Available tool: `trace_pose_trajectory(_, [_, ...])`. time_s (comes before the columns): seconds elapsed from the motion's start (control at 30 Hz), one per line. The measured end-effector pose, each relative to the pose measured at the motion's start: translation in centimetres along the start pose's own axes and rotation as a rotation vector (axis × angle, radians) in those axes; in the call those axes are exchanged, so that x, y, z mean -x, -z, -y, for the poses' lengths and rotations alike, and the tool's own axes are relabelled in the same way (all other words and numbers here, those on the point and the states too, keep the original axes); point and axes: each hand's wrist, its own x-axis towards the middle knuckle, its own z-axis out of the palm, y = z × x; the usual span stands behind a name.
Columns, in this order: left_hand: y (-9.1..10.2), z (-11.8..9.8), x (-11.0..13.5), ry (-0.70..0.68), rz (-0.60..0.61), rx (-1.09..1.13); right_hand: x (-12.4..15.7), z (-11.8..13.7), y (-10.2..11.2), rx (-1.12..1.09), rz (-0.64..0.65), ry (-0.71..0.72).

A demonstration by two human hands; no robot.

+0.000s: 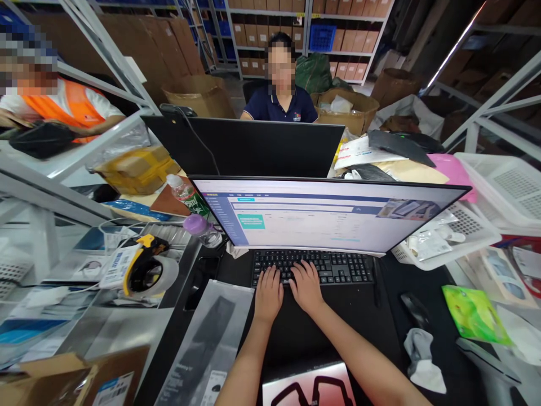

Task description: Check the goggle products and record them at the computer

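Both of my hands rest on a black keyboard (346,267) in front of a wide monitor (296,217) showing a page with a blue menu strip. My left hand (269,293) lies over the keyboard's left end, fingers stretched out on the keys. Just right of it, my right hand (307,286) has its fingers spread on the middle keys. Neither hand holds anything. Left of my forearm lies a flat grey plastic package (207,344). Between my forearms is a box with a red-and-white top (310,386) and a black printed shape.
A tape dispenser (146,273), a purple-capped bottle (203,230) and a dark phone (203,279) lie left. A black mouse (414,310), a green packet (475,314) and white baskets (486,225) are right. A person (281,104) sits behind a second monitor (253,148); another in an orange vest (80,107) is far left.
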Motion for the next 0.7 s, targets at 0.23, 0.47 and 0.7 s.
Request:
trace_pose_trajectory(0.23, [0.0,0.0,0.1,0.008,-0.005,0.011,-0.5,0.0,0.4,0.005,0.000,-0.042])
trace_pose_trajectory(0.47, [0.0,0.0,0.1,0.001,-0.008,0.005,-0.2,0.7,0.2,-0.003,-0.058,-0.119])
trace_pose_trajectory(0.7, [-0.1,0.1,0.1,0.005,-0.006,0.002,0.4,0.1,0.2,-0.033,-0.091,-0.137])
